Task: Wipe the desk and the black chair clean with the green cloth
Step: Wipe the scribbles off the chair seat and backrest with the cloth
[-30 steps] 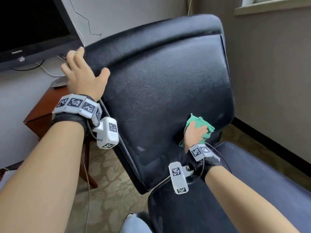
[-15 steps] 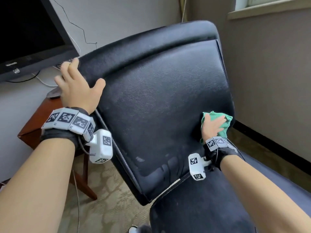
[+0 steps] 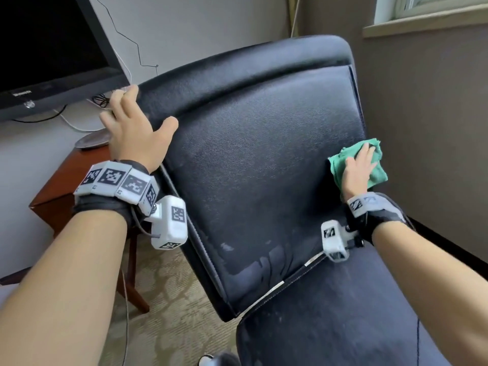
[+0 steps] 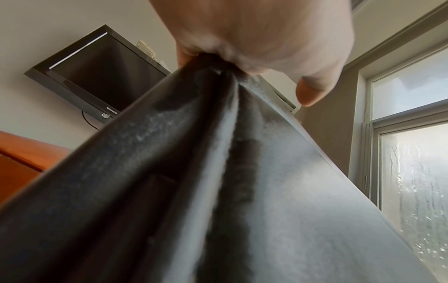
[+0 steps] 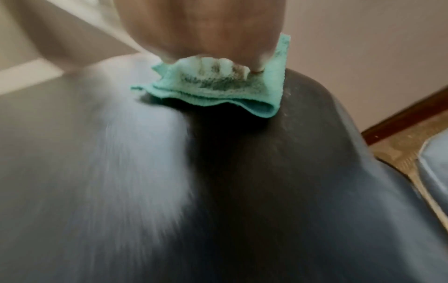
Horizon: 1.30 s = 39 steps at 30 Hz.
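The black chair [image 3: 258,167] faces me, its backrest dusty with a darker wiped streak. My left hand [image 3: 134,130] grips the backrest's upper left edge, thumb on the front and fingers over the back; the left wrist view shows the left hand [image 4: 261,34] wrapped over the chair [image 4: 218,191] edge. My right hand [image 3: 356,167] presses the folded green cloth [image 3: 377,173] flat against the backrest's right edge. In the right wrist view the green cloth [image 5: 218,92] shows grey dirt under my right hand [image 5: 201,28]. The wooden desk [image 3: 60,186] stands at the left.
A dark monitor [image 3: 47,48] on a round base [image 3: 92,140] sits on the desk, with cables behind it. The chair seat [image 3: 343,313] lies below my right arm. A wall with a windowsill [image 3: 422,22] is close on the right. Patterned carpet [image 3: 163,326] covers the floor.
My right hand has slid the green cloth up and to the right across the backrest to its right edge. My left hand has kept its hold on the top edge.
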{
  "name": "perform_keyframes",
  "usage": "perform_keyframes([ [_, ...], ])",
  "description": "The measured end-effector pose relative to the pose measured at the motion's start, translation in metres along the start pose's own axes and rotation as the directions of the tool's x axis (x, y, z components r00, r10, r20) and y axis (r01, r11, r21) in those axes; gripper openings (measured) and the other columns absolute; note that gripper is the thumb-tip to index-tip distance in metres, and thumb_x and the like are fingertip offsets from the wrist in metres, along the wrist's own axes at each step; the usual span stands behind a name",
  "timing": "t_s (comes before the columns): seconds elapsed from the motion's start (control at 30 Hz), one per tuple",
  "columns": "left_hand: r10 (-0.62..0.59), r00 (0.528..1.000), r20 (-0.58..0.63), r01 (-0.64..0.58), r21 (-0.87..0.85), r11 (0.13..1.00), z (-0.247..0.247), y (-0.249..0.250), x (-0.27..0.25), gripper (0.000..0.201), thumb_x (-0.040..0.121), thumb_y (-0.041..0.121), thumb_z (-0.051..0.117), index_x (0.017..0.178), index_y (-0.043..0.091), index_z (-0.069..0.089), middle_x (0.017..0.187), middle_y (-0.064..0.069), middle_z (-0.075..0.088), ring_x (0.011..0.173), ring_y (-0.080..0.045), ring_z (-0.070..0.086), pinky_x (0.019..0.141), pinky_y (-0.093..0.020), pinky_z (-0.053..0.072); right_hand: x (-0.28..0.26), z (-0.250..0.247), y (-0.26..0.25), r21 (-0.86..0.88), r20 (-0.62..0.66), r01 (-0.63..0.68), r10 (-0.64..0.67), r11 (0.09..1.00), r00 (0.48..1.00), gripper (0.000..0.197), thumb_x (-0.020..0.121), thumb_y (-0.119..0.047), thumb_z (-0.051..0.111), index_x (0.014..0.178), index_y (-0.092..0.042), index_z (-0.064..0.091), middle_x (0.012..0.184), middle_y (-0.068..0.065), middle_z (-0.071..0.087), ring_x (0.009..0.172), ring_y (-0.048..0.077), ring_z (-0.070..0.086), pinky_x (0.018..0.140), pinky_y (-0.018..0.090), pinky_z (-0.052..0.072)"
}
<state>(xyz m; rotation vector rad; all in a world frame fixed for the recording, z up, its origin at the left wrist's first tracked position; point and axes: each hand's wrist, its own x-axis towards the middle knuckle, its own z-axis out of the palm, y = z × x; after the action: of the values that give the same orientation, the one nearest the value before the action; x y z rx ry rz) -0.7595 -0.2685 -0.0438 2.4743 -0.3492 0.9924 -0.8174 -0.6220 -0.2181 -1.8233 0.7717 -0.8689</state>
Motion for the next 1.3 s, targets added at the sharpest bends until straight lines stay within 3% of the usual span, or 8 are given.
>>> perform_keyframes([
  [0.17,0.000,1.000,-0.011,0.001,0.000,1.000,0.002,0.000,0.001,0.074,0.086,0.037,0.058,0.146,0.009,0.025,0.150,-0.009,0.023,0.126,-0.039,0.027,0.093,-0.050,0.037,0.024,-0.011,0.010,0.125,-0.088,-0.115,0.126,0.986,0.988,0.050,0.095,-0.017,0.031,0.144,-0.009,0.033,0.145,0.015,0.037,0.132,0.028,0.035,0.107,0.030,0.021],
  [0.4,-0.003,1.000,-0.016,0.003,-0.006,1.000,0.004,0.000,0.002,0.076,0.082,0.042,0.054,0.146,0.009,0.026,0.150,-0.010,0.023,0.126,-0.040,0.027,0.092,-0.051,0.038,-0.009,0.007,0.085,0.360,-0.029,-0.332,0.366,0.872,0.930,0.053,0.095,-0.006,0.040,0.145,-0.001,0.026,0.145,0.022,0.035,0.132,0.032,0.038,0.110,0.033,0.029],
  [0.53,-0.005,1.000,-0.014,0.005,-0.013,1.000,0.003,-0.001,0.002,0.078,0.082,0.042,0.055,0.146,0.009,0.026,0.150,-0.011,0.023,0.126,-0.041,0.028,0.094,-0.052,0.038,-0.018,0.007,0.085,0.428,0.009,-0.363,0.398,0.827,0.917,0.076,0.069,-0.026,0.044,0.140,-0.004,0.032,0.138,0.019,0.043,0.123,0.029,0.046,0.108,0.039,0.034],
  [0.67,-0.006,1.000,-0.021,0.005,-0.016,1.000,0.002,0.000,0.000,0.080,0.079,0.045,0.052,0.145,0.009,0.026,0.150,-0.011,0.024,0.125,-0.041,0.028,0.093,-0.050,0.039,-0.040,0.006,0.063,0.355,0.005,-0.278,0.295,0.893,0.955,0.063,0.083,-0.008,0.051,0.139,0.009,0.028,0.142,0.025,0.036,0.132,0.033,0.037,0.111,0.035,0.028],
  [0.77,-0.009,1.000,-0.026,0.009,-0.001,1.000,0.003,0.001,0.000,0.077,0.082,0.041,0.056,0.146,0.009,0.026,0.150,-0.010,0.023,0.126,-0.040,0.028,0.093,-0.051,0.039,-0.073,0.018,0.051,0.283,0.054,-0.201,0.193,0.938,0.980,0.080,0.073,-0.022,0.045,0.143,0.007,0.022,0.150,0.025,0.024,0.139,0.033,0.024,0.115,0.043,0.017],
  [0.9,-0.005,1.000,-0.024,0.006,0.036,0.999,0.002,0.002,-0.001,0.078,0.082,0.041,0.058,0.146,0.010,0.025,0.150,-0.010,0.023,0.126,-0.040,0.029,0.094,-0.051,0.039,-0.126,0.042,0.032,0.279,0.174,-0.218,0.174,0.935,0.969,0.071,0.091,-0.003,0.044,0.150,-0.005,0.005,0.158,0.013,0.000,0.146,0.021,0.001,0.116,0.028,0.000],
  [1.17,0.022,1.000,0.002,-0.022,0.025,0.999,-0.004,0.001,-0.003,0.079,0.083,0.041,0.055,0.147,0.010,0.022,0.151,-0.010,0.021,0.127,-0.039,0.027,0.095,-0.049,0.037,-0.197,0.065,0.020,0.270,0.354,-0.239,0.135,0.933,0.926,0.070,0.095,-0.003,0.040,0.150,-0.009,-0.003,0.159,0.003,-0.008,0.146,0.017,-0.007,0.115,0.026,-0.004],
  [1.3,-0.017,1.000,0.007,0.018,-0.221,0.975,-0.006,0.001,-0.013,0.082,0.082,0.034,0.052,0.149,0.007,0.015,0.155,-0.014,0.010,0.137,-0.035,0.018,0.113,-0.043,0.020,-0.187,0.057,0.016,0.227,0.398,-0.253,0.148,0.941,0.905,0.069,0.097,-0.010,0.037,0.150,-0.011,-0.006,0.159,0.003,-0.010,0.146,0.017,-0.007,0.119,0.033,-0.002],
])
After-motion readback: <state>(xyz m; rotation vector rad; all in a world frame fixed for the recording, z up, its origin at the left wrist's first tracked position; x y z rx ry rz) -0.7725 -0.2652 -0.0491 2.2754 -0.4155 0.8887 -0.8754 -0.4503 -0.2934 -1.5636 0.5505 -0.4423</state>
